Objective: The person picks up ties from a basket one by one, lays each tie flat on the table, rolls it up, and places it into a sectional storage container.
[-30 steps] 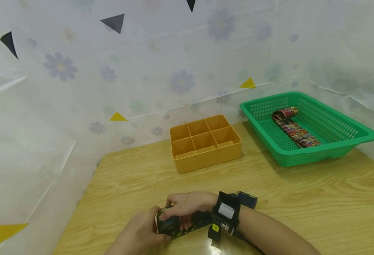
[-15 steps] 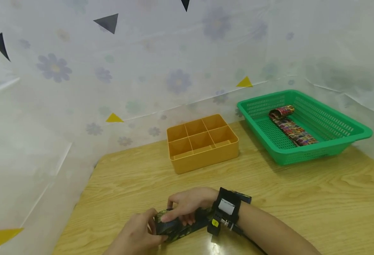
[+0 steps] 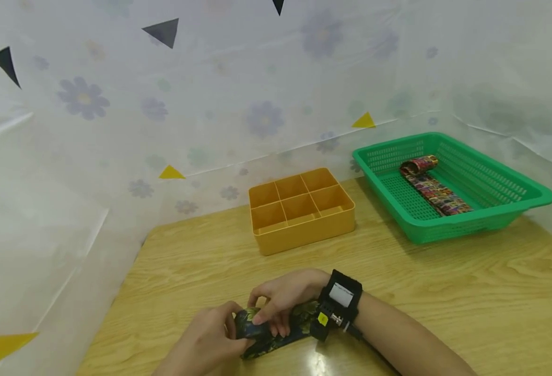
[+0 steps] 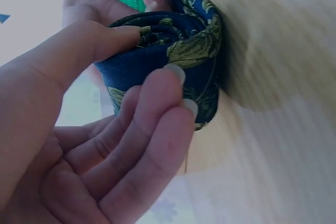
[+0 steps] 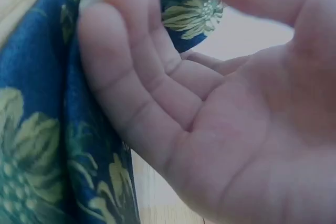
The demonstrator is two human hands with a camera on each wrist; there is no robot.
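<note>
Head view: I see both hands at the table's (image 3: 445, 292) near edge, left hand (image 3: 210, 342) and right hand (image 3: 282, 297) pinching a rolled blue tie (image 3: 261, 331). The orange divider box (image 3: 302, 211) holds nothing visible; the green basket (image 3: 492, 209) holds a patterned tie (image 3: 433, 189).

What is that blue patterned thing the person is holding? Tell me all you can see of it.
The blue fabric strip looks like smooth woven cloth, dark blue with yellow-green leaf and flower motifs. One end is wound into a tight roll; the rest lies flat on the wooden table. The left hand pinches the roll and the right hand presses on it from above.
</note>
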